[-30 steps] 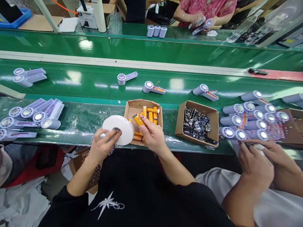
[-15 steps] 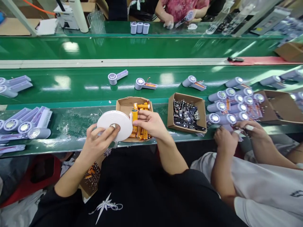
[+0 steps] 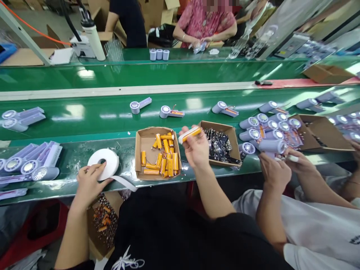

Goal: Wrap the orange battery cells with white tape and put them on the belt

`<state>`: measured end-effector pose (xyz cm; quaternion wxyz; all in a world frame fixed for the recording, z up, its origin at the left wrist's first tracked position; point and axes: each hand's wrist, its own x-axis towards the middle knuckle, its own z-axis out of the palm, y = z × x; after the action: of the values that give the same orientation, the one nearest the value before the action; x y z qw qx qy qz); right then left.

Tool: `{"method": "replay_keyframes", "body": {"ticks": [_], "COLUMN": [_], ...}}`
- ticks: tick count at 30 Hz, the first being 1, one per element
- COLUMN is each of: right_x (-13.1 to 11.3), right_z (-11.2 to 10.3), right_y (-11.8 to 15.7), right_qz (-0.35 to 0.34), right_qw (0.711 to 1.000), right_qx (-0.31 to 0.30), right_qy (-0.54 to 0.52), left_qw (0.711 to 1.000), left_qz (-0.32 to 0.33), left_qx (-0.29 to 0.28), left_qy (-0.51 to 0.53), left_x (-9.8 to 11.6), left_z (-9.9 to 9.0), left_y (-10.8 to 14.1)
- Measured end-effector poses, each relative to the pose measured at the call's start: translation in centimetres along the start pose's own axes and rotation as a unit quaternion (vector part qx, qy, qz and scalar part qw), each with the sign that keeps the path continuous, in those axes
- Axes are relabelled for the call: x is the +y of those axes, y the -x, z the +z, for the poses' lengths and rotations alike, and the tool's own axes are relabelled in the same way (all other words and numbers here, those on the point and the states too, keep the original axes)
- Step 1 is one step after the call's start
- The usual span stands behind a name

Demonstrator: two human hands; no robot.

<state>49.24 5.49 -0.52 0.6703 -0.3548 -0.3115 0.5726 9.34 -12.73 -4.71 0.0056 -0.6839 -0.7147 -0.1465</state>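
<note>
My left hand (image 3: 90, 180) grips the near left edge of a roll of white tape (image 3: 111, 162), which is at the green bench top. A loose strip of tape trails from the roll toward the bench edge. My right hand (image 3: 199, 152) is raised between two cardboard boxes, its fingers closed around an orange cylindrical battery (image 3: 194, 134). A white strip lies along that battery's side. Left of my right hand, more orange batteries (image 3: 152, 165) lie loose in an open cardboard box (image 3: 138, 155).
A box of small dark circuit boards (image 3: 222, 144) sits to the right. Lavender fan housings (image 3: 46, 159) lie at the left, several more (image 3: 168, 111) on the green belt (image 3: 112, 123). A co-worker's hands (image 3: 277, 168) work at the right; another person (image 3: 206, 26) is across the belt.
My left hand has moved the tape roll down and left, away from the battery box. My right hand has lifted the battery up and right, out over the gap between the boxes.
</note>
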Motion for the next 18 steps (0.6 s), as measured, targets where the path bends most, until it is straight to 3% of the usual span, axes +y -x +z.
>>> {"method": "replay_keyframes", "body": {"ticks": [2, 3, 6, 8, 10, 13, 15, 18], "right_x": [1.5, 2.3, 5.0, 6.5, 7.6, 8.3, 8.4, 8.2], "right_z": [-0.6, -0.8, -1.1, -1.1, -1.2, -1.5, -1.8, -2.2], "right_y": [2.4, 3.7, 6.4, 6.6, 6.0, 5.0, 4.9, 5.1], "right_qz": [0.057, 0.080, 0.096, 0.075, 0.047, 0.012, -0.004, -0.021], "right_qw": [0.997, 0.994, 0.988, 0.986, 0.978, 0.968, 0.969, 0.972], "right_qx": [-0.021, -0.032, -0.065, -0.090, -0.115, -0.129, -0.126, -0.127], "right_qy": [0.040, 0.062, 0.097, 0.123, 0.165, 0.216, 0.212, 0.198], "left_qw": [0.999, 0.999, 0.994, 0.989, 0.988, 0.989, 0.985, 0.980], "left_qz": [-0.035, -0.031, 0.030, 0.092, 0.140, 0.130, 0.092, 0.070], "left_qx": [-0.032, -0.014, 0.081, 0.082, 0.036, -0.027, -0.059, -0.098], "left_qy": [0.017, 0.029, 0.064, 0.080, 0.052, -0.070, -0.137, -0.158], "left_x": [-3.5, -4.3, -3.7, -1.2, 2.7, 9.3, 12.4, 14.0], "left_z": [0.1, 0.2, 1.1, 2.1, 3.2, 4.7, 5.3, 5.8], "left_y": [-1.6, -2.7, -8.7, -15.2, -22.6, -31.6, -35.1, -37.4]}}
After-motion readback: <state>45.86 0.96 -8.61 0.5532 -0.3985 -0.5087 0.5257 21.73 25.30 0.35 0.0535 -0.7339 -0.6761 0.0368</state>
